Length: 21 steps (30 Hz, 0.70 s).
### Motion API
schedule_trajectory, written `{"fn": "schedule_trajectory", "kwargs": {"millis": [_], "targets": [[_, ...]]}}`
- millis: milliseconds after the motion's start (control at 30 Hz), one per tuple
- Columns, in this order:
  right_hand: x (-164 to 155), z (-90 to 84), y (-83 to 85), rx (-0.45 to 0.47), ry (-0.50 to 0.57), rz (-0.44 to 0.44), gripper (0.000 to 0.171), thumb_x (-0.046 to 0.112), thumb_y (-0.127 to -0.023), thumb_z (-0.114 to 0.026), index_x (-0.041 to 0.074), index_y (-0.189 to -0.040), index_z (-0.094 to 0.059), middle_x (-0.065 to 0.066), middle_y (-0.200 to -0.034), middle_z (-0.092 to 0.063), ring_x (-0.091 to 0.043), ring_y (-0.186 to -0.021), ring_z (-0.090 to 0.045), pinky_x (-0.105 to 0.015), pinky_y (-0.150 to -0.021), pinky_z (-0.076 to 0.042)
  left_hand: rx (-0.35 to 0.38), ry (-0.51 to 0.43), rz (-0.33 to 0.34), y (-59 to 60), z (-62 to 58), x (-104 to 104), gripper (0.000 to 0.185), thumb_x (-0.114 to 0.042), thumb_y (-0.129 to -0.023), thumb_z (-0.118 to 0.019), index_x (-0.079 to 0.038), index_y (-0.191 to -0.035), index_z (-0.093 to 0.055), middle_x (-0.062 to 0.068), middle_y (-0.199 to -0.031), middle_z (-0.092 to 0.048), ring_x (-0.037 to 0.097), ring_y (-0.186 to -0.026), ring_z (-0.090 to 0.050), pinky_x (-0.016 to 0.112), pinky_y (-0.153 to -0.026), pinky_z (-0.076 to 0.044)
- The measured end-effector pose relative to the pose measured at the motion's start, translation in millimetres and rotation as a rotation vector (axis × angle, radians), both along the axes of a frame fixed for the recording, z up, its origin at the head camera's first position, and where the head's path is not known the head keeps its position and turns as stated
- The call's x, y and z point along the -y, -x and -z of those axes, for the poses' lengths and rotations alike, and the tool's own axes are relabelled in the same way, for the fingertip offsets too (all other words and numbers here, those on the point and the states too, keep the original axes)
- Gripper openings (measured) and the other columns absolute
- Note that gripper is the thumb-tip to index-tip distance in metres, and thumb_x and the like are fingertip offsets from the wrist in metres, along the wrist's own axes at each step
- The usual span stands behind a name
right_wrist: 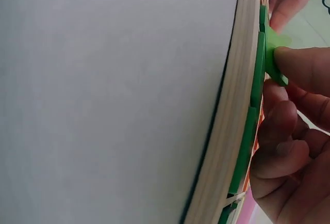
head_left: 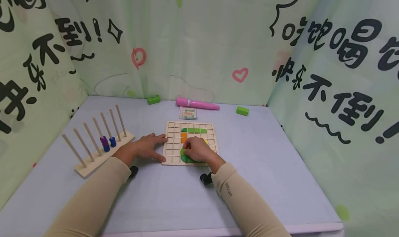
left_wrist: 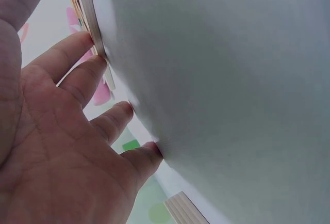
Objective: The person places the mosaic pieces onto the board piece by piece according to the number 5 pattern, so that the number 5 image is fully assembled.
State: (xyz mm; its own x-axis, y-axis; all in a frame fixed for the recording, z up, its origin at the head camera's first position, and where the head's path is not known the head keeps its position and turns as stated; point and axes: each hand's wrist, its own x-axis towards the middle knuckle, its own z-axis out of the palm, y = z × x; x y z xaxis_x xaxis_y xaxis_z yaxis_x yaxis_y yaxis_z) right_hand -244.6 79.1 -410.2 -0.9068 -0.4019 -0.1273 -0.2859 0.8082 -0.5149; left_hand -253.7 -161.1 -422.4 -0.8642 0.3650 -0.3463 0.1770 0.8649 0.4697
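A wooden grid board lies on the table, carrying green tiles, orange tiles and a bit of yellow beside the right hand. My left hand has its fingers spread, with thumb and forefinger at the board's left edge; fingertips touch that edge in the left wrist view. Over the lower middle of the board, my right hand pinches a light green tile between thumb and fingers. Darker green tiles line the near edge. The right hand hides part of the board.
Left of the board stands a wooden peg rack with purple and blue beads. Behind the board lie a small pattern card, a pink marker and green blocks. Printed curtains surround the table.
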Motion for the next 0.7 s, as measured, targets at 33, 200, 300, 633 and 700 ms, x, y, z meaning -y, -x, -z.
{"fn": "schedule_trajectory", "kwargs": {"millis": [33, 200, 300, 633, 700], "targets": [[0.3, -0.1, 0.0, -0.005, -0.011, 0.000, 0.003, 0.011, -0.097, -0.070, 0.008, -0.097, -0.071, 0.000, -0.084, -0.064, -0.015, -0.077, -0.055, -0.026, -0.070, -0.045, 0.002, -0.002, -0.003, 0.1, 0.3, -0.1, 0.097, -0.054, -0.081, -0.085, -0.025, -0.161, -0.040, 0.005, -0.173, -0.025, 0.050, -0.156, -0.020, 0.071, -0.121, -0.023], [3.5, -1.7, -0.7, -0.010, -0.063, 0.002, 0.004, 0.010, -0.097, -0.069, 0.009, -0.096, -0.073, 0.000, -0.086, -0.066, -0.016, -0.080, -0.056, -0.028, -0.074, -0.046, 0.003, -0.002, -0.002, 1.1, 1.8, -0.9, 0.097, -0.054, -0.081, -0.085, -0.024, -0.161, -0.041, 0.004, -0.173, -0.025, 0.049, -0.156, -0.019, 0.071, -0.121, -0.023], [5.5, -2.2, -1.7, -0.015, -0.088, 0.016, 0.005, 0.008, -0.096, -0.069, 0.010, -0.096, -0.074, 0.000, -0.088, -0.068, -0.016, -0.080, -0.057, -0.029, -0.075, -0.048, 0.008, -0.005, 0.000, 2.2, 2.4, -1.1, 0.097, -0.054, -0.080, -0.086, -0.024, -0.161, -0.040, 0.003, -0.173, -0.024, 0.049, -0.157, -0.017, 0.071, -0.121, -0.021], [-6.4, -10.3, 1.3, 0.001, -0.010, 0.003, 0.010, 0.018, -0.099, -0.069, 0.011, -0.098, -0.074, -0.001, -0.090, -0.068, -0.017, -0.082, -0.058, -0.030, -0.074, -0.049, 0.014, -0.005, -0.009, 4.3, 2.1, 0.3, 0.098, -0.055, -0.080, -0.086, -0.025, -0.162, -0.039, 0.003, -0.174, -0.023, 0.049, -0.157, -0.016, 0.071, -0.122, -0.021], [-15.4, -13.7, 3.7, 0.017, 0.052, 0.034, 0.011, 0.021, -0.100, -0.069, 0.011, -0.100, -0.074, -0.001, -0.092, -0.068, -0.018, -0.084, -0.058, -0.031, -0.075, -0.050, 0.005, -0.004, -0.003, 4.5, 2.3, 1.7, 0.098, -0.053, -0.081, -0.086, -0.024, -0.162, -0.039, 0.004, -0.174, -0.023, 0.048, -0.157, -0.015, 0.071, -0.122, -0.021]]}}
